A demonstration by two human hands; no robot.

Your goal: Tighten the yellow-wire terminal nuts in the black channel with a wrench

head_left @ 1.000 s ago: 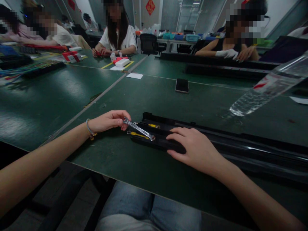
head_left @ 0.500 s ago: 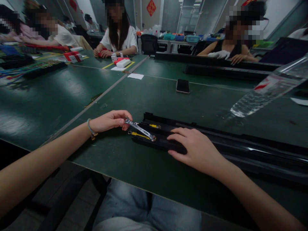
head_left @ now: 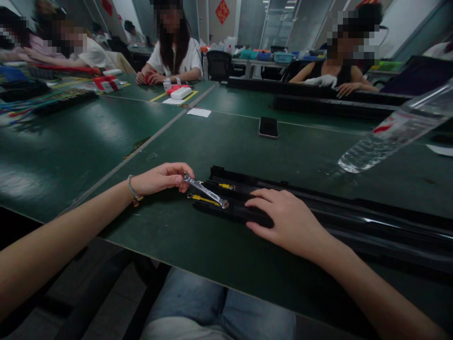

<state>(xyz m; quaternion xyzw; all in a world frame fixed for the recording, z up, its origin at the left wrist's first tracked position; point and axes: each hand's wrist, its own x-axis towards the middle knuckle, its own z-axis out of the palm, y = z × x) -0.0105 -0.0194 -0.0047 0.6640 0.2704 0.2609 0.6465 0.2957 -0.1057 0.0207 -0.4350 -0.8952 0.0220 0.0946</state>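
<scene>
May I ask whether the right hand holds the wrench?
No, the left hand holds the wrench; the right hand lies over the black channel.

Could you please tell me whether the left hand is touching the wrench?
Touching. The head view shows the left hand pinching one end of the wrench between its thumb and fingers, with the shaft extending out from them.

There was just one wrench [head_left: 207, 191], plus one left hand [head_left: 164, 178] and one right hand [head_left: 286, 217], so two bare ones. I also got two yellow sleeves [head_left: 224, 186], one long black tray [head_left: 244, 176] up close, one phone [head_left: 268, 127], one bottle [head_left: 389, 130] and two red diamond signs [head_left: 222, 12] lol.
</scene>
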